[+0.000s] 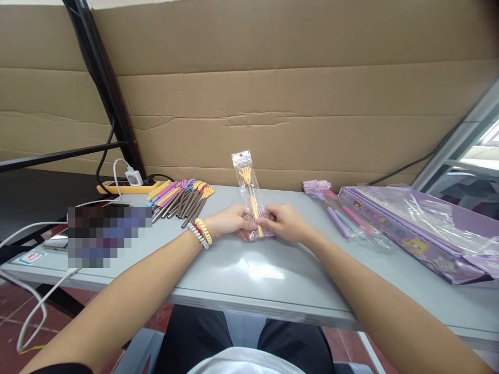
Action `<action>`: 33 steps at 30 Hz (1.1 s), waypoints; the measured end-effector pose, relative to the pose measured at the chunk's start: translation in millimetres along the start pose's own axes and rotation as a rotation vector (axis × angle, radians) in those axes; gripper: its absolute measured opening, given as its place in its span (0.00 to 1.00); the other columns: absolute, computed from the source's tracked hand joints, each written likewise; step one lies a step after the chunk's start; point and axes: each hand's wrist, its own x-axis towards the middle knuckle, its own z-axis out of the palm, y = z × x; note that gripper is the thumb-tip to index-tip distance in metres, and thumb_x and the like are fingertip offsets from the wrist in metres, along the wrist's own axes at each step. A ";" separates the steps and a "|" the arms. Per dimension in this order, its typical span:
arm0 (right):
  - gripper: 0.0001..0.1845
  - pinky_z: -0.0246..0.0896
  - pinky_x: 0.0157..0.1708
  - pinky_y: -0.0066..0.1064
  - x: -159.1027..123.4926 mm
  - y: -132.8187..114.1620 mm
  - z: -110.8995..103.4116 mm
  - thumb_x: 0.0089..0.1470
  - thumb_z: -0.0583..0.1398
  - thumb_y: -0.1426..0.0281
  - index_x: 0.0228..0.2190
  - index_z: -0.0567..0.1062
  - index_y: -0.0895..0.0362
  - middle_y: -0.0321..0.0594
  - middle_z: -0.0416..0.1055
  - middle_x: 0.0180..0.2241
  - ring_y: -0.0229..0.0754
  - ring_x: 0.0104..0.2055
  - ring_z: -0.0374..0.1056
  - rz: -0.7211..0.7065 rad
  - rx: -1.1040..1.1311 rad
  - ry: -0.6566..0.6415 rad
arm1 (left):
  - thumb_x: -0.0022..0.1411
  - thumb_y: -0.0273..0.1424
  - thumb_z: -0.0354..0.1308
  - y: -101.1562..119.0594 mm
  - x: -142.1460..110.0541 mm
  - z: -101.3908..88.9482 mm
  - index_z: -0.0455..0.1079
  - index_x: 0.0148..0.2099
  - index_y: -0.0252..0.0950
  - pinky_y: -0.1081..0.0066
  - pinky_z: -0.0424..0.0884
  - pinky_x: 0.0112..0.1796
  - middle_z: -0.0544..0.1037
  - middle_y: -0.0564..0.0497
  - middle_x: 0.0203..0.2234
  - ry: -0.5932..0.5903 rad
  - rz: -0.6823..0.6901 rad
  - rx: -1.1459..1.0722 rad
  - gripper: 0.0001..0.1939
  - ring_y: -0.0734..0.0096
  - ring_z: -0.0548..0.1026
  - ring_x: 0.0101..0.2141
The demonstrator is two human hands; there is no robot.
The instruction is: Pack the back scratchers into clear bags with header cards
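A yellow back scratcher (254,208) with a hand-shaped head lies inside a clear plastic bag (255,182), tilted slightly, its head pointing away from me. My left hand (236,219) pinches the lower left edge of the bag. From the other side my right hand (284,221) grips the lower right edge, thumb over the handle. Both hands are closed near the bag's bottom end. To the left lies a pile of loose back scratchers (183,200) with metal rods and coloured handles. Several bagged back scratchers (343,213) lie to the right.
A purple box (413,234) with clear plastic on it stands at the right of the grey table (234,280). At the left are an orange power strip (154,188), a white plug (134,177), cables and a blurred-out item (105,236). A cardboard wall (273,93) rises behind.
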 end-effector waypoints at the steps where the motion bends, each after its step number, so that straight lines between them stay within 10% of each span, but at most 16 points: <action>1: 0.22 0.41 0.21 0.26 0.0 0.3 -0.3 0.50 0.55 0.54 0.17 0.57 0.56 0.30 0.54 0.15 0.31 0.19 0.46 -0.013 -0.019 0.007 | 0.48 0.34 0.65 0.0 0.0 0.4 0.69 0.35 0.31 0.71 0.72 0.30 0.75 0.51 0.25 0.002 0.008 0.007 0.15 0.77 0.71 0.23; 21: 0.22 0.42 0.21 0.27 0.2 -2.3 -2.9 0.53 0.52 0.55 0.17 0.58 0.56 0.32 0.53 0.15 0.32 0.20 0.46 -0.038 -0.052 0.139 | 0.52 0.37 0.62 -0.5 3.5 7.6 0.64 0.40 0.30 0.75 0.63 0.25 0.68 0.54 0.24 0.083 0.281 0.081 0.18 0.78 0.66 0.24; 33: 0.18 0.45 0.23 0.27 -0.1 2.8 -2.1 0.53 0.54 0.58 0.20 0.65 0.56 0.33 0.63 0.16 0.33 0.19 0.53 -0.007 -0.111 -0.007 | 0.60 0.30 0.48 -3.3 1.5 -8.6 0.66 0.46 0.35 0.72 0.61 0.30 0.74 0.52 0.27 0.528 0.374 0.826 0.12 0.70 0.69 0.28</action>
